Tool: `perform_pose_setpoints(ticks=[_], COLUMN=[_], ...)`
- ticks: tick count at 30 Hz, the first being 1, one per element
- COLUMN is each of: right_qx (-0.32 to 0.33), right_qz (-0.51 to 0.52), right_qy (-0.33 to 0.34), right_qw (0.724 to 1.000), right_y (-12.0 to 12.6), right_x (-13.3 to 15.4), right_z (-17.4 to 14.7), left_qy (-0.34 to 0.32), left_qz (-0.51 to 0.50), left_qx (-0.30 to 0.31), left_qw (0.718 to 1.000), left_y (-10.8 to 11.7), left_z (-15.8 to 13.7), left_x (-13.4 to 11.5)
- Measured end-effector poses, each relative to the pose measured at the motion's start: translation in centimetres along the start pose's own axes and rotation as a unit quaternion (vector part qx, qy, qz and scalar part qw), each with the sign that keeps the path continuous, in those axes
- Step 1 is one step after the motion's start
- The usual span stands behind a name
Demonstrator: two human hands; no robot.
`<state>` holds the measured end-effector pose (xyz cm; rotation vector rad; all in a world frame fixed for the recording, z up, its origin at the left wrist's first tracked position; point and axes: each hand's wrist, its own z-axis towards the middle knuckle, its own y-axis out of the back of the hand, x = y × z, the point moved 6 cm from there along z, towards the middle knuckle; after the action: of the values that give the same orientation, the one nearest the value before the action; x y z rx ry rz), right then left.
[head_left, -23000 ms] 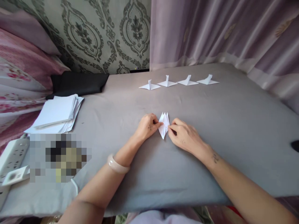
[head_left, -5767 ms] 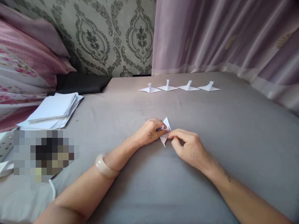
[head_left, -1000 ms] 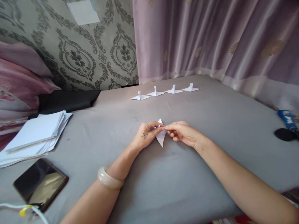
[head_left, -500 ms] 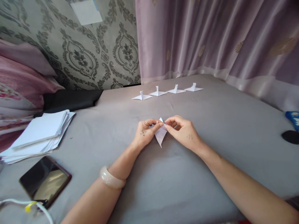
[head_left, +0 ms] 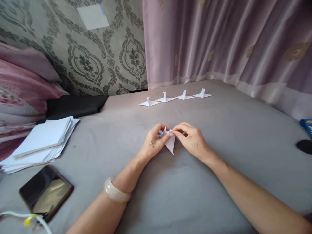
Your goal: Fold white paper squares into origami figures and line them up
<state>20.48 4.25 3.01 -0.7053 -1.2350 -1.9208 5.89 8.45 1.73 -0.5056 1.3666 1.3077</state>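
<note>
A small folded white paper figure (head_left: 170, 145) is between my two hands, one pointed flap hanging down towards me. My left hand (head_left: 156, 139) pinches it from the left, thumb on the near side. From the right, my right hand (head_left: 191, 136) grips its upper part between thumb and fingertips. The fingers hide much of the folds. Beyond my hands stand several finished-looking paper cranes (head_left: 184, 95) in a row, each with flat wings and upright points.
On the left lie a stack of white paper (head_left: 41, 139), a dark phone (head_left: 46, 191) with a white cable (head_left: 18, 214) by it, and a black folded item (head_left: 75, 105). A black oval object (head_left: 304, 147) sits at the right edge of the grey-covered surface (head_left: 170, 201).
Both hands have drawn closer together around the folded paper. Its hanging tip has swung a little to the right, and the paper is turned slightly. The view has tilted up a little.
</note>
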Motion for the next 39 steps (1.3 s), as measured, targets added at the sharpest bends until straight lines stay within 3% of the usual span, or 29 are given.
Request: perform_pose_setpoints(ticks=[7, 11, 13, 16, 21, 25, 34, 36, 39], right_qx=[-0.072, 0.043, 0.102, 0.137, 0.103, 0.063, 0.088, 0.095, 0.111], right_qz=[-0.051, -0.091, -0.131, -0.189, -0.217, -0.209, -0.241, -0.222, -0.165], right_qy=[-0.041, -0.039, -0.003, 0.032, 0.0, -0.026, -0.01, -0.018, -0.037], right_qw=[0.995, 0.994, 0.986, 0.972, 0.971, 0.975, 0.966, 0.97, 0.979], right_y=[1.7, -0.2, -1.4, -2.2, -1.9, -1.9, -3.7, -3.3, -2.5], right_x=[-1.6, -0.6, 0.2, 0.5, -0.2, -0.1, -0.7, -1.3, -1.8], right_z=[-0.3, -1.4, -2.0, -2.4, -1.8, -1.1, 0.1, 0.3, 0.5], left_qy=[0.029, 0.046, 0.069, 0.105, 0.144, 0.143, 0.097, 0.083, 0.075], left_qz=[0.161, 0.191, 0.176, 0.103, 0.017, -0.009, -0.037, -0.011, 0.027], left_qx=[0.016, -0.025, -0.038, -0.036, -0.024, -0.069, -0.153, -0.139, -0.04], left_qw=[0.986, 0.98, 0.981, 0.988, 0.989, 0.987, 0.983, 0.987, 0.996], left_y=[-0.1, 0.0, 0.1, -0.2, -0.8, 0.0, 2.1, 2.6, 2.4], left_z=[-0.1, -0.1, -0.2, -0.6, -1.0, -0.9, 0.0, 0.3, 0.5], left_x=[1.5, 1.4, 1.2, 0.9, 1.1, 1.2, 1.9, 1.9, 1.6])
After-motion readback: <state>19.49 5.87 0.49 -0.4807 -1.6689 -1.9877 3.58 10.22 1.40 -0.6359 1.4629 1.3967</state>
